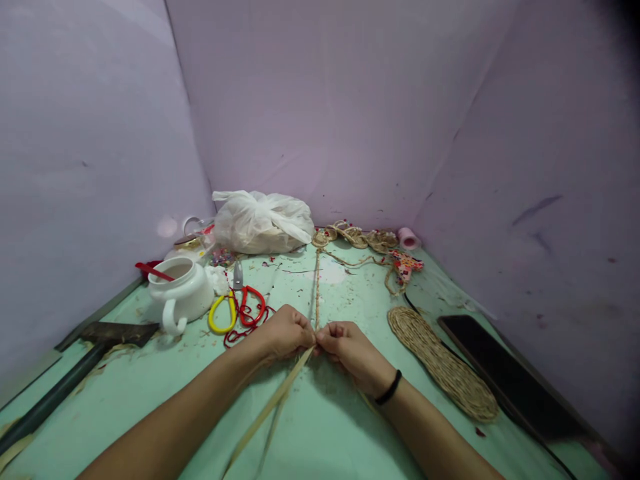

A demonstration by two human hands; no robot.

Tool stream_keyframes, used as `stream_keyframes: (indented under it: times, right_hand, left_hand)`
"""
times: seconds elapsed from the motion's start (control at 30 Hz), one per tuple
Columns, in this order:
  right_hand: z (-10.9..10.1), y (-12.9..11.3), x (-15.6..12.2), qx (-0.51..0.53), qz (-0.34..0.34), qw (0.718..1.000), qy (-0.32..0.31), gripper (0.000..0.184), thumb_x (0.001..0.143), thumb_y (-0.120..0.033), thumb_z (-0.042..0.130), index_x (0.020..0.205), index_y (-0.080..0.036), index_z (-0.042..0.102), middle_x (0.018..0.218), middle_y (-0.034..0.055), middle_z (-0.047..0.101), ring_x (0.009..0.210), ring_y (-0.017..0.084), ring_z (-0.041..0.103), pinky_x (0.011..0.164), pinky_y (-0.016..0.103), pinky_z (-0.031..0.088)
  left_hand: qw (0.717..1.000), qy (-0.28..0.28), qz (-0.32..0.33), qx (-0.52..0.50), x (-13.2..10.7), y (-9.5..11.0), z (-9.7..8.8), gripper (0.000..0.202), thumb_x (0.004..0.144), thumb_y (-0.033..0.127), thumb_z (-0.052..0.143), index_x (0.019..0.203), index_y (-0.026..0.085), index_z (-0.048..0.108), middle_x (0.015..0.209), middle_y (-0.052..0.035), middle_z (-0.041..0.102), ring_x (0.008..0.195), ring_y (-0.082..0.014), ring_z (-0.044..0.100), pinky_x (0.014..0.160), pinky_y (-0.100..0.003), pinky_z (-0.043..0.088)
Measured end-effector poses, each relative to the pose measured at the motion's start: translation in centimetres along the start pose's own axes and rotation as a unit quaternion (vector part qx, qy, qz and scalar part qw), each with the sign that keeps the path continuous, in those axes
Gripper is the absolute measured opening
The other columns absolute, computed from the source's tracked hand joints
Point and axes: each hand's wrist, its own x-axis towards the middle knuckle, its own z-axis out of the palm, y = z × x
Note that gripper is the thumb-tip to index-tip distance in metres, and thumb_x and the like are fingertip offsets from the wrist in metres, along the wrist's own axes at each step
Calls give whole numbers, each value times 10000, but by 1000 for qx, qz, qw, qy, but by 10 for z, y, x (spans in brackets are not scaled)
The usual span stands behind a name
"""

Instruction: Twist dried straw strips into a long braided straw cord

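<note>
My left hand (290,331) and my right hand (346,347) meet at the middle of the green table, fingertips pinched together on the near end of a braided straw cord (317,283). The cord runs straight away from me towards the back of the table. From under my fingers, loose flat straw strips (273,403) hang down towards the front edge. A black band circles my right wrist. Scissors (239,303) with one yellow and one red handle lie left of my left hand, tangled with dark red thread (240,335).
A woven straw sole (443,360) and a dark phone-like slab (505,373) lie at right. On the left stand a white pot (183,290) and a hammer-like tool (103,340). Along the back are a white plastic bag (263,223), straw pieces (353,235) and a pink spool (409,239).
</note>
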Motion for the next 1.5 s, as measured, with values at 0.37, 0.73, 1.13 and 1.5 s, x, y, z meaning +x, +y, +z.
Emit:
stream_keyframes:
  times: [0.37,0.73,1.13,1.5]
  right_hand:
    - [-5,0,0,45,-33,998,-3,187,555,-249,620,519,-139,473,404,-62,410,368,24,264,398,202,135]
    - [-7,4,5,35,-71,997,-16,147,548,-212,618,516,-132,499,428,-41,467,405,34,317,422,196,182]
    - [-7,3,4,39,-74,996,-19,146,539,-224,612,528,-134,498,453,-32,481,426,44,342,437,198,203]
    - [-8,6,7,12,-77,997,-18,145,545,-211,611,520,-142,486,432,-47,448,409,43,314,430,200,197]
  left_hand:
    - [997,-68,-20,-2,-5,3,-11,100,544,225,533,509,136,505,376,50,403,293,-40,301,315,-186,134]
    - [998,-42,-34,27,-1,0,-12,105,515,217,569,547,117,558,356,45,408,299,-47,313,307,-177,194]
    - [989,-119,-17,87,-1,-6,-18,148,518,244,598,595,120,570,419,33,431,356,-65,373,339,-181,241]
    - [987,-115,-30,104,-7,1,-17,202,577,313,567,517,153,458,366,38,409,320,-67,350,343,-188,200]
